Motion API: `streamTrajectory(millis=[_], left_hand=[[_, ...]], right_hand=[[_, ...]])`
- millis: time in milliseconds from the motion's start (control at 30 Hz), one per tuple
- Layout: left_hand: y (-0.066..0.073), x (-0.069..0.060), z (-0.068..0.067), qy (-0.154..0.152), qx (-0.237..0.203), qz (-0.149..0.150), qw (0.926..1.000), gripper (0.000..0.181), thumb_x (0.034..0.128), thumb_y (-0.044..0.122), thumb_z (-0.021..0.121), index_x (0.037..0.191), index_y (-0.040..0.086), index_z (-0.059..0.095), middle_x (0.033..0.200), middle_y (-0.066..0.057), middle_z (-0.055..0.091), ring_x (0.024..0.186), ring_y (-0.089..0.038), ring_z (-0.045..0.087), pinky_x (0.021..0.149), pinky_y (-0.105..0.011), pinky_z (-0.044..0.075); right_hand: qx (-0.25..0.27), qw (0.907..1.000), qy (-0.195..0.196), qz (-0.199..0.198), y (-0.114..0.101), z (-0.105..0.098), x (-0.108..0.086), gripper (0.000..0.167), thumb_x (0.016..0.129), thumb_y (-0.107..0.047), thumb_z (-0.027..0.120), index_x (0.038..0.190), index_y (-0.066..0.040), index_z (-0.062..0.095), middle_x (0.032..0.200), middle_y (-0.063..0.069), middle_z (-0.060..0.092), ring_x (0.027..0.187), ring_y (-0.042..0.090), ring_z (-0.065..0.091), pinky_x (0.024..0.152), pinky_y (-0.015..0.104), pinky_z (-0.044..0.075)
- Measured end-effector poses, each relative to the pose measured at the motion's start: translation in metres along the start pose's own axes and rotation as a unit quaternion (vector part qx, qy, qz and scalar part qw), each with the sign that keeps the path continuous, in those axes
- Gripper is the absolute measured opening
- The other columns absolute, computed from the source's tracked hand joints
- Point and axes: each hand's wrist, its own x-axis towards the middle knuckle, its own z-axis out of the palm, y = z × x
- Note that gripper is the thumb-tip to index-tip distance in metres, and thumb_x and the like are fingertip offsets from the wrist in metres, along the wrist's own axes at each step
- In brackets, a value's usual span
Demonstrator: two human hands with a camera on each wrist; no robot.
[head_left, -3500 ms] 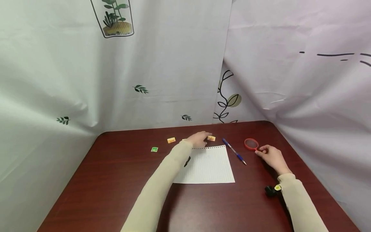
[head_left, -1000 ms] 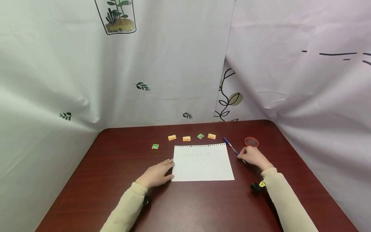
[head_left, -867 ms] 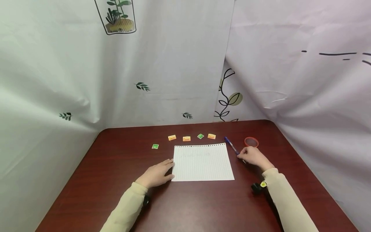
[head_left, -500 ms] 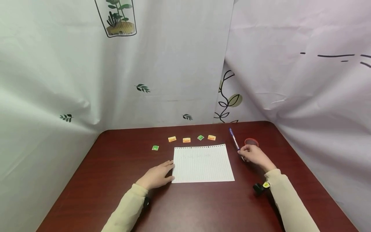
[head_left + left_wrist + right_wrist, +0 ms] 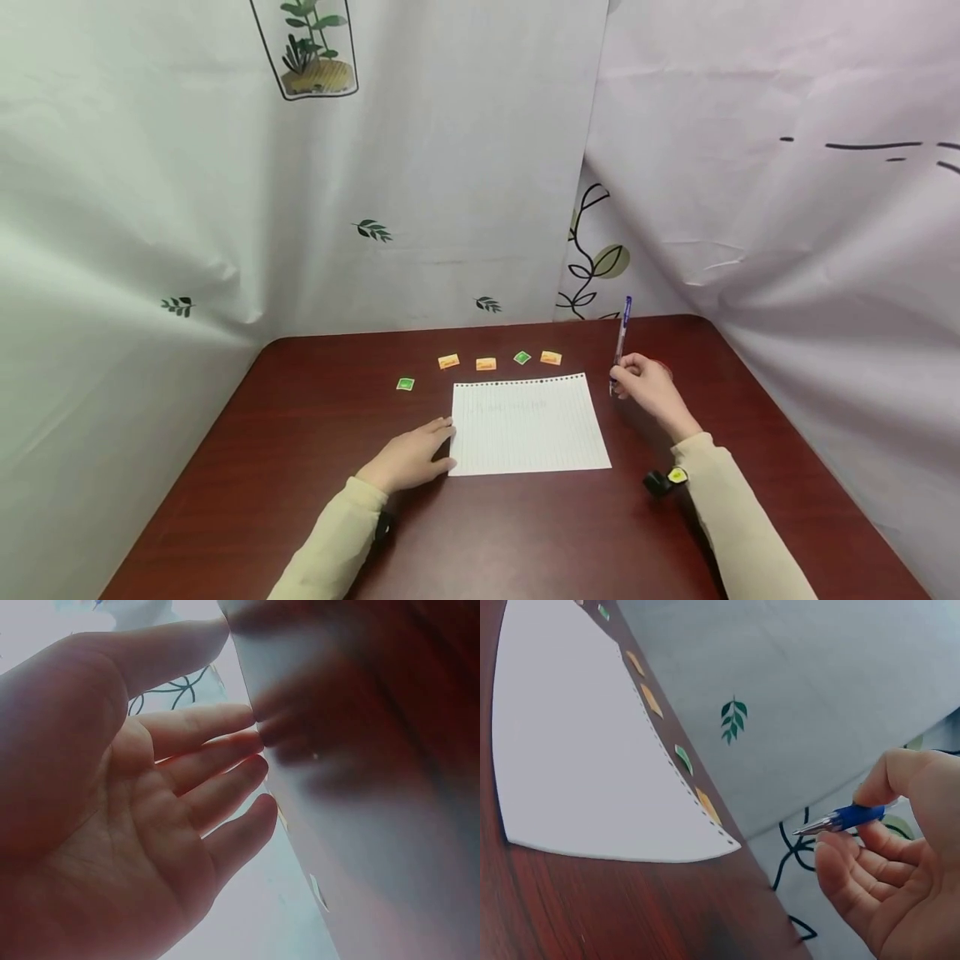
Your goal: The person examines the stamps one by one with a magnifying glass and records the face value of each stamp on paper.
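Note:
My right hand [image 5: 651, 390] pinches a blue ballpoint pen [image 5: 624, 329] near its tip, just off the right side of a lined sheet of paper [image 5: 528, 437]. The pen stands nearly upright, cap end up. In the right wrist view its metal tip [image 5: 816, 825] pokes out past the thumb and index finger. Faint handwriting shows near the paper's punched top edge. My left hand [image 5: 411, 457] rests at the paper's left edge, fingers extended; the left wrist view shows its fingertips [image 5: 259, 742] against the surface. Behind my right hand, the red magnifying glass [image 5: 664, 367] is mostly hidden.
Beyond the paper lie small stamp-like pieces: orange ones [image 5: 448, 361] and green ones [image 5: 522, 357]. One green piece [image 5: 405, 384] sits further left. The dark red tabletop [image 5: 525, 542] ends at a white printed curtain [image 5: 465, 167] behind and at both sides.
My left hand has gone from the orange pieces to the paper's left edge. My right hand has left the magnifying glass, taken up the pen and tilted it upright.

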Motion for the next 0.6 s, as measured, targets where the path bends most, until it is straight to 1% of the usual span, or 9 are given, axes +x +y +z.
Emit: streamTrajectory(millis=[133, 267, 400, 533, 600], left_hand=[[0.000, 0.001, 0.000, 0.003, 0.001, 0.000, 1.0000, 0.053, 0.0947, 0.025, 0.070, 0.138, -0.003, 0.058, 0.148, -0.018, 0.051, 0.140, -0.033, 0.045, 0.106, -0.049, 0.044], [0.001, 0.001, -0.001, 0.006, 0.003, -0.002, 1.0000, 0.053, 0.0941, 0.025, 0.071, 0.137, -0.003, 0.059, 0.148, -0.018, 0.052, 0.138, -0.033, 0.047, 0.106, -0.049, 0.045], [0.003, 0.001, -0.001, 0.005, 0.001, -0.004, 1.0000, 0.053, 0.0942, 0.025, 0.071, 0.137, -0.003, 0.059, 0.147, -0.018, 0.052, 0.138, -0.033, 0.047, 0.106, -0.049, 0.045], [0.003, 0.001, -0.001, 0.003, -0.001, -0.004, 1.0000, 0.053, 0.0941, 0.025, 0.071, 0.137, -0.003, 0.058, 0.148, -0.018, 0.051, 0.138, -0.033, 0.047, 0.106, -0.049, 0.045], [0.002, 0.002, 0.000, 0.003, 0.003, -0.003, 1.0000, 0.053, 0.0942, 0.025, 0.071, 0.138, -0.003, 0.058, 0.148, -0.018, 0.051, 0.138, -0.033, 0.048, 0.106, -0.049, 0.045]], right_hand=[[0.031, 0.9995, -0.002, -0.006, -0.004, 0.008, 0.003, 0.016, 0.096, -0.013, 0.061, 0.099, 0.002, 0.056, 0.078, 0.006, 0.067, 0.067, 0.013, 0.063, 0.065, 0.028, 0.056], [0.074, 0.9972, -0.003, -0.013, -0.005, 0.017, 0.006, 0.018, 0.098, -0.014, 0.063, 0.100, 0.002, 0.055, 0.082, 0.010, 0.067, 0.071, 0.016, 0.065, 0.066, 0.028, 0.057], [0.103, 0.9946, -0.011, -0.006, -0.006, 0.028, 0.006, 0.019, 0.099, -0.014, 0.063, 0.102, 0.003, 0.054, 0.086, 0.013, 0.067, 0.074, 0.017, 0.066, 0.069, 0.030, 0.058], [0.116, 0.9931, -0.020, 0.003, -0.007, 0.037, 0.005, 0.020, 0.099, -0.011, 0.061, 0.107, 0.006, 0.054, 0.091, 0.016, 0.066, 0.077, 0.015, 0.067, 0.075, 0.031, 0.060], [0.114, 0.9933, -0.021, 0.004, -0.006, 0.042, 0.005, 0.022, 0.099, -0.010, 0.059, 0.111, 0.007, 0.053, 0.094, 0.017, 0.067, 0.079, 0.014, 0.067, 0.078, 0.034, 0.060]])
